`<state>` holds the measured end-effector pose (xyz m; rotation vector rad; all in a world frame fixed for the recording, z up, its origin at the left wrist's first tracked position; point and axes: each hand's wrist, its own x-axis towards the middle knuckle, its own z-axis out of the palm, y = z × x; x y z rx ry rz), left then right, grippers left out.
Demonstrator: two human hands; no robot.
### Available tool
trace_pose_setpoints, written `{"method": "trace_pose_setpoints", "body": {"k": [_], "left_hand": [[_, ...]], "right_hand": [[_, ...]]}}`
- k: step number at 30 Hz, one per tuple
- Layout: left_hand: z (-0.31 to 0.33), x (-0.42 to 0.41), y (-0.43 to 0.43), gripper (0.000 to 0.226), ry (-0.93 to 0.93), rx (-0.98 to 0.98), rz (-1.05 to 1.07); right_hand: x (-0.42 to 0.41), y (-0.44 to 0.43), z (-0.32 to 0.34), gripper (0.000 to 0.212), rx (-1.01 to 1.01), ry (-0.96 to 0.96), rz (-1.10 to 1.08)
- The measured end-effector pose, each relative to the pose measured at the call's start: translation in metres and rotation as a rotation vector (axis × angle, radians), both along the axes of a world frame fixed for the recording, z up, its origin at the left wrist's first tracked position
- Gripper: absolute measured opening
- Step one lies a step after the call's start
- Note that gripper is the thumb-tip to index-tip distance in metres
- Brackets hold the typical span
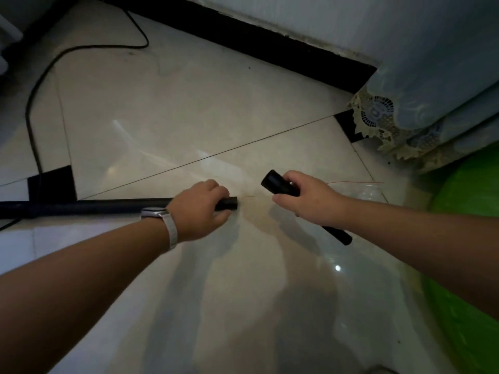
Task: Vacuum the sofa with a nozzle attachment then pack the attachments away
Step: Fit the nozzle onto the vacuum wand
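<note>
A long black vacuum tube (108, 206) runs in from the left edge, level above the pale tiled floor. My left hand (201, 209), with a white watch on the wrist, grips it close to its open right end (233, 203). My right hand (305, 198) holds a short black nozzle attachment (278, 183). Its round open end points up and left, towards the tube's end, a small gap away. The nozzle's narrow tip (341, 237) sticks out below my right wrist.
A black power cord (35, 103) loops over the floor at the left. A black skirting strip (270, 41) runs along the wall. A blue lace-trimmed cover (421, 109) hangs at the right, with a green object (464, 265) and clear plastic (367, 194) below it.
</note>
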<state>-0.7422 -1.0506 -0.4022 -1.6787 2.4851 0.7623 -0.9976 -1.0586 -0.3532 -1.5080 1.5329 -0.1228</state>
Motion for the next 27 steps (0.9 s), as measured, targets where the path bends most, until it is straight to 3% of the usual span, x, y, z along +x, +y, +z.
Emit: {"method": "trace_pose_setpoints", "body": {"k": [3,7,19,27], "left_hand": [[-0.026,0.009,-0.011,0.055,-0.158,-0.044,-0.011],[-0.044,0.016,-0.013,0.053,-0.27,-0.025,-0.008],[-0.03,0.039,0.005,0.041,-0.219,-0.058,-0.022],[0.02,0.055,0.024,0.083,-0.176,-0.163,-0.073]], "right_hand": [[-0.01,0.002,-0.012,0.018,0.011,0.041,0.054],[-0.015,0.006,-0.02,0.015,0.037,0.058,0.079],[-0.003,0.013,-0.027,0.015,0.052,0.083,0.114],[0.008,0.022,-0.006,0.023,0.006,0.134,0.276]]}}
